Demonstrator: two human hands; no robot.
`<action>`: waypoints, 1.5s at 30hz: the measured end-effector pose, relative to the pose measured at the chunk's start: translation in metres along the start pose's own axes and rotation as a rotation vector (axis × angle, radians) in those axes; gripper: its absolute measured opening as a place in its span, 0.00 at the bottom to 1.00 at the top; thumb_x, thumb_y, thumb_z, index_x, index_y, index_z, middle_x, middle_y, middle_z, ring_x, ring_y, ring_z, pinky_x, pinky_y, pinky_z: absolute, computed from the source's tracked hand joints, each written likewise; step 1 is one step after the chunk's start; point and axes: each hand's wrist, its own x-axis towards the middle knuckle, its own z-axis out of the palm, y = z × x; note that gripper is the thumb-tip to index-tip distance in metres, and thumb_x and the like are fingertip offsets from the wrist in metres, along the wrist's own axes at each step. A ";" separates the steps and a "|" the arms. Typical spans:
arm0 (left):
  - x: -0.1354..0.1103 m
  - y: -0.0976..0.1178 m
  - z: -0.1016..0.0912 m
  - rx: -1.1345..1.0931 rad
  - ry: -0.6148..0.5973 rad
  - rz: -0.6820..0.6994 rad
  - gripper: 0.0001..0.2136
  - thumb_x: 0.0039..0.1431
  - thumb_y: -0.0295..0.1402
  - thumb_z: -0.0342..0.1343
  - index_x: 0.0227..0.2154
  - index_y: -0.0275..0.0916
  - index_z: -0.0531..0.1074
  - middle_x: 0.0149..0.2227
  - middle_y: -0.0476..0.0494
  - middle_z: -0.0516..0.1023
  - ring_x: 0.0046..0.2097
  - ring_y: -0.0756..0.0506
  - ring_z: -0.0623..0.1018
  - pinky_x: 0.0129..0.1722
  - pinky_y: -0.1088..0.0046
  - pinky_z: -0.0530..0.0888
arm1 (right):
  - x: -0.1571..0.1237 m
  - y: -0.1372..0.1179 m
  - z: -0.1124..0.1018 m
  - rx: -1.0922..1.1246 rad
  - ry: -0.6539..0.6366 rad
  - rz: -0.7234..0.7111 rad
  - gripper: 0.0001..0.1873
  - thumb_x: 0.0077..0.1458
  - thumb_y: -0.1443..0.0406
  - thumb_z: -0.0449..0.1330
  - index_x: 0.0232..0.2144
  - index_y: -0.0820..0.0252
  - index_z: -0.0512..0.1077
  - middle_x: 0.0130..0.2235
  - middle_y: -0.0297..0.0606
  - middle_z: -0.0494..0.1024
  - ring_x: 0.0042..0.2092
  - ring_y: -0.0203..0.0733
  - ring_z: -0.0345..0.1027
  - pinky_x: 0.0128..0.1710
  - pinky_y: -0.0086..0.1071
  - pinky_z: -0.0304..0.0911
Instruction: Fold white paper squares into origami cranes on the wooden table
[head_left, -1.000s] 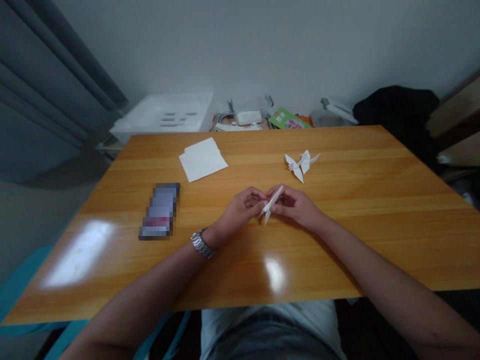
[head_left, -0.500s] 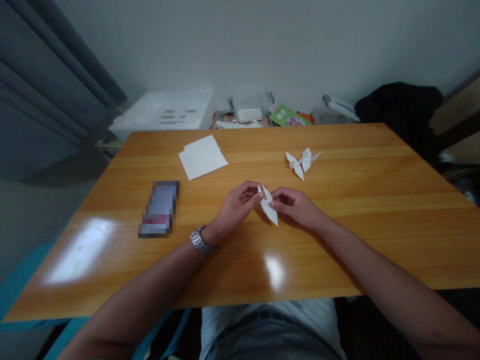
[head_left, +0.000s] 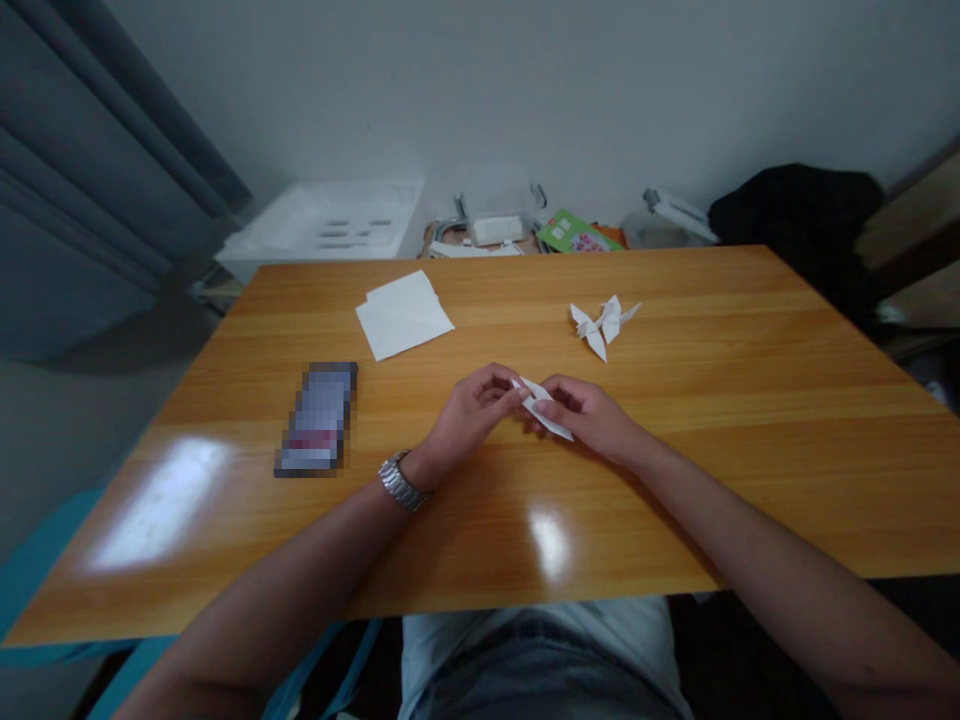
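Both my hands meet over the middle of the wooden table [head_left: 675, 480], pinching a small folded white paper piece [head_left: 546, 411]. My left hand [head_left: 471, 415], with a metal watch on its wrist, grips the paper's left tip with closed fingers. My right hand [head_left: 592, 418] holds the right side, and the paper's long point lies across its fingers. A finished white paper crane [head_left: 601, 325] rests on the table a little beyond my right hand.
A stack of white paper sheets [head_left: 403, 315] lies at the back left. A phone [head_left: 318, 417] lies left of my left hand. Behind the table are a white plastic bin [head_left: 322, 225], a green booklet [head_left: 573, 236] and a dark bag [head_left: 795, 215].
The folded paper has been turned between my fingers: its long point, which pointed down towards me, now lies flatter and points right over my right hand. Both hands stayed in place.
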 end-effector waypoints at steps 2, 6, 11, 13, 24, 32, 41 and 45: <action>-0.001 0.003 0.000 -0.031 -0.046 -0.005 0.12 0.61 0.38 0.66 0.38 0.36 0.74 0.37 0.44 0.80 0.38 0.49 0.79 0.40 0.74 0.75 | -0.001 -0.002 0.000 -0.013 0.002 -0.013 0.21 0.58 0.48 0.66 0.37 0.59 0.73 0.32 0.38 0.80 0.32 0.38 0.73 0.33 0.32 0.67; -0.002 0.007 0.001 -0.102 -0.091 0.007 0.11 0.61 0.36 0.66 0.39 0.35 0.74 0.39 0.42 0.81 0.39 0.49 0.80 0.42 0.72 0.76 | -0.003 -0.004 0.001 0.023 0.012 -0.034 0.21 0.58 0.47 0.66 0.36 0.60 0.74 0.32 0.37 0.80 0.31 0.36 0.72 0.32 0.31 0.67; -0.003 0.009 0.002 -0.118 -0.082 -0.005 0.12 0.61 0.38 0.66 0.38 0.36 0.73 0.37 0.43 0.82 0.37 0.47 0.81 0.41 0.68 0.77 | -0.003 -0.002 0.002 0.077 -0.008 -0.013 0.21 0.57 0.48 0.67 0.36 0.59 0.74 0.33 0.37 0.80 0.29 0.35 0.71 0.30 0.30 0.67; -0.003 0.008 0.002 -0.111 -0.060 -0.013 0.12 0.60 0.39 0.67 0.37 0.36 0.73 0.37 0.43 0.82 0.37 0.47 0.81 0.42 0.68 0.77 | -0.003 -0.002 0.002 0.055 0.005 -0.023 0.21 0.55 0.48 0.68 0.36 0.59 0.74 0.32 0.36 0.80 0.29 0.35 0.71 0.30 0.30 0.66; -0.002 0.000 0.000 -0.093 -0.015 -0.015 0.13 0.60 0.40 0.66 0.35 0.36 0.73 0.36 0.43 0.82 0.38 0.48 0.81 0.41 0.70 0.76 | -0.003 -0.006 0.006 -0.015 0.096 -0.076 0.22 0.52 0.47 0.70 0.34 0.59 0.75 0.27 0.34 0.78 0.28 0.37 0.70 0.30 0.31 0.65; -0.003 0.005 0.002 -0.027 0.048 -0.034 0.13 0.60 0.42 0.66 0.34 0.36 0.73 0.33 0.46 0.79 0.35 0.49 0.78 0.39 0.73 0.74 | -0.004 -0.006 0.004 -0.130 0.114 -0.112 0.21 0.57 0.47 0.66 0.35 0.59 0.74 0.29 0.35 0.78 0.29 0.38 0.70 0.31 0.32 0.65; -0.006 0.003 0.008 0.102 0.106 -0.017 0.13 0.63 0.43 0.62 0.36 0.37 0.72 0.34 0.45 0.78 0.37 0.49 0.77 0.40 0.73 0.74 | -0.004 -0.005 0.003 -0.381 0.179 -0.157 0.18 0.62 0.49 0.62 0.33 0.57 0.73 0.28 0.33 0.74 0.29 0.38 0.64 0.30 0.32 0.58; -0.006 0.005 0.012 0.126 0.101 -0.018 0.13 0.64 0.42 0.61 0.36 0.36 0.72 0.35 0.44 0.78 0.38 0.48 0.78 0.41 0.72 0.74 | -0.005 -0.007 0.006 -0.421 0.206 -0.160 0.16 0.59 0.51 0.64 0.34 0.57 0.73 0.28 0.31 0.72 0.30 0.37 0.61 0.30 0.32 0.56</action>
